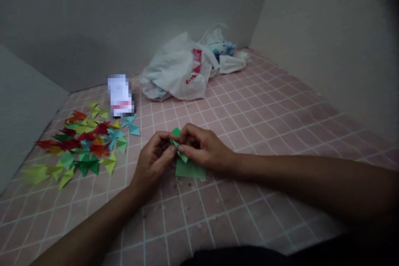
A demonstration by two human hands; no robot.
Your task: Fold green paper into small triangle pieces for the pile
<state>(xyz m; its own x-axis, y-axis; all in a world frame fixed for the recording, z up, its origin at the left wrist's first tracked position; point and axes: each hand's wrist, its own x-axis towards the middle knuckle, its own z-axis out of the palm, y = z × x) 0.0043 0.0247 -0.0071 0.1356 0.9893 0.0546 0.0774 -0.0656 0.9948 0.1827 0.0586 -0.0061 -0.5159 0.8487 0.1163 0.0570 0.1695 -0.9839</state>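
Between my two hands is a small folded piece of green paper (181, 154), pinched at its upper end. My left hand (156, 153) grips it from the left with thumb and forefinger. From the right, my right hand (207, 145) holds the same piece, its thumb pressed on the fold. Below the hands lies a flat light green paper sheet (190, 169), partly covered by them. A darker green paper edge (176, 131) shows just behind the fingertips; whether it belongs to the folded piece I cannot tell.
Many folded paper cranes (89, 164) in red, green, yellow and blue lie spread on the left. A blurred-out phone (121, 95) stands behind them. White plastic bags (179, 68) and a blue patterned bundle (222, 48) rest at the back on a pink checked surface (264, 104), with walls around.
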